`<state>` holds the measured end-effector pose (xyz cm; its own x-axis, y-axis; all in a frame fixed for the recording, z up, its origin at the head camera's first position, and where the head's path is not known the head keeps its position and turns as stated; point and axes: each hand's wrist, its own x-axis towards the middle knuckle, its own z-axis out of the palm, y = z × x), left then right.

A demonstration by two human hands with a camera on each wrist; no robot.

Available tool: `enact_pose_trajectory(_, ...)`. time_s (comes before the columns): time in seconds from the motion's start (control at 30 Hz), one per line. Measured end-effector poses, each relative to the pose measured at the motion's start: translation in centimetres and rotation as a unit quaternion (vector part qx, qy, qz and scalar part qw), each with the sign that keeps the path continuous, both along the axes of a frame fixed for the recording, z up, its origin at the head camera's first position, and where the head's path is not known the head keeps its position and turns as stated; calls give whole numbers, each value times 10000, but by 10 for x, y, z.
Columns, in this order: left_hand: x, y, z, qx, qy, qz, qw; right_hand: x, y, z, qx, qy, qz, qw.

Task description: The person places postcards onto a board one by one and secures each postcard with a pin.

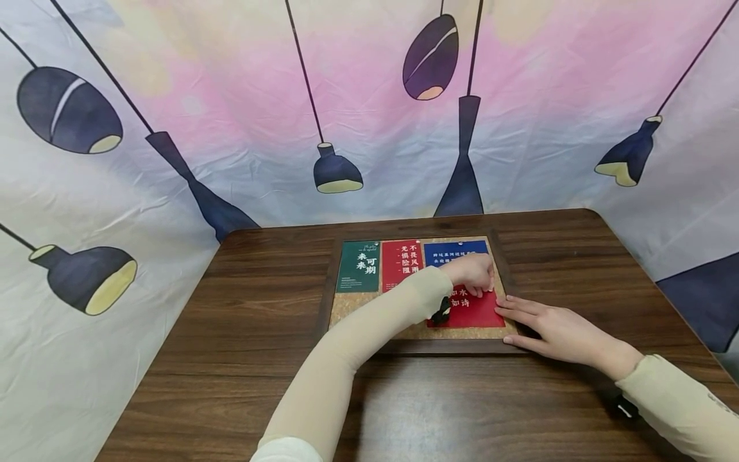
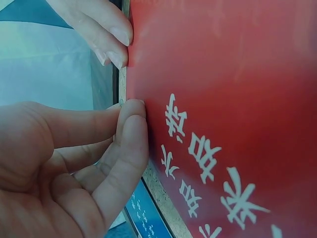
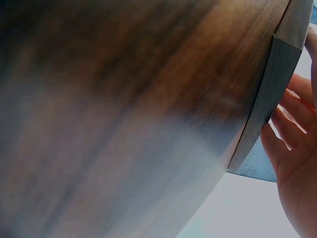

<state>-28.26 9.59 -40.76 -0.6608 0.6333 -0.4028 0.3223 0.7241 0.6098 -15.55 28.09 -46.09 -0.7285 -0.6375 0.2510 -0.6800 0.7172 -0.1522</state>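
A framed cork board (image 1: 353,309) lies on the wooden table (image 1: 254,366). Pinned along its top are a green card (image 1: 358,265), a small red card (image 1: 402,263) and a blue card (image 1: 456,249). A larger red card (image 1: 470,309) (image 2: 237,99) lies below the blue one. My left hand (image 1: 475,274) (image 2: 130,110) reaches across, fingers curled, thumb and forefinger pinching at this card's upper right edge. My right hand (image 1: 519,316) lies flat on the board's right side, its fingertips (image 2: 111,37) touching the card's edge. The right wrist view shows the palm (image 3: 297,153) beside the frame (image 3: 262,109).
A printed cloth backdrop (image 1: 369,115) with dark lamp shapes closes in the table on the back and both sides. Bare wood (image 3: 124,124) stretches left of the board and in front of it. A black wrist camera (image 1: 441,312) sits under my left wrist.
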Motion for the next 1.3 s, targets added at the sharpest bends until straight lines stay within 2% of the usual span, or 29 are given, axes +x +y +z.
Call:
enact_pose_trajectory(0.3, 2, 1, 2, 58, -135, 102, 9998, 1, 0, 0, 7, 4, -8, 10000)
enact_pose_trajectory(0.83, 3, 3, 2, 44, -164, 206, 9996, 1, 1, -2, -39, 0, 12, 10000)
enact_pose_trajectory(1.1, 1, 5, 3, -272, -91, 137, 9995, 0, -1, -1, -44, 29, 55, 10000)
enact_pose_trajectory(1.3, 1, 8, 3, -332, -67, 163, 9993, 1, 0, -1, -29, 38, 24, 10000)
